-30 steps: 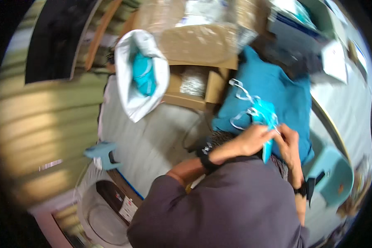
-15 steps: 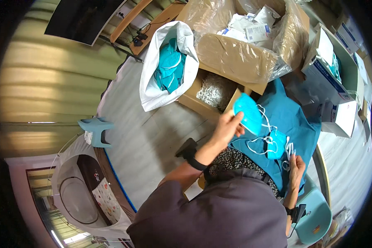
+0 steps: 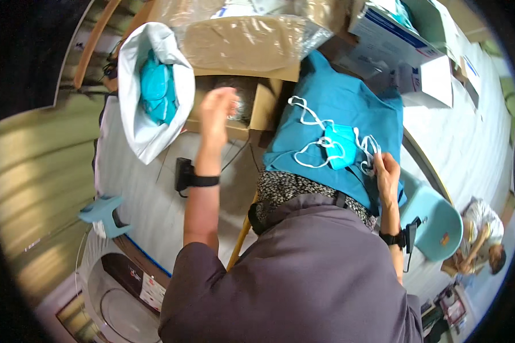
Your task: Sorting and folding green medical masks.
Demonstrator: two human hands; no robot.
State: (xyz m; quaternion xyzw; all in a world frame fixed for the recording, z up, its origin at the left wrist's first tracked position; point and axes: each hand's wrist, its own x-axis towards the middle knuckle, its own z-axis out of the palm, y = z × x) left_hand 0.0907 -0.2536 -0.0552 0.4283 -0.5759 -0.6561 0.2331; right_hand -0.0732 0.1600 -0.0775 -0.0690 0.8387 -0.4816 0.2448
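Note:
On the teal cloth across my lap lies a bright turquoise face mask with white elastic straps looped around it. My right hand pinches a small bunch of white elastic straps at the mask's right side. My left hand is raised over a small cardboard box, just right of the white sack; it is blurred, its fingers look loosely apart, and no mask shows in it. Inside the white sack sits a heap of turquoise masks.
A large carton lined with clear plastic stands ahead, above the small box. White boxes stand at the far right. A light-blue stool is by my right arm, another at left. A person sits at lower right.
The mask that my left hand held is gone from it, and that hand has moved left toward the sack. My right hand keeps its pinch on the straps. The whole view has shifted.

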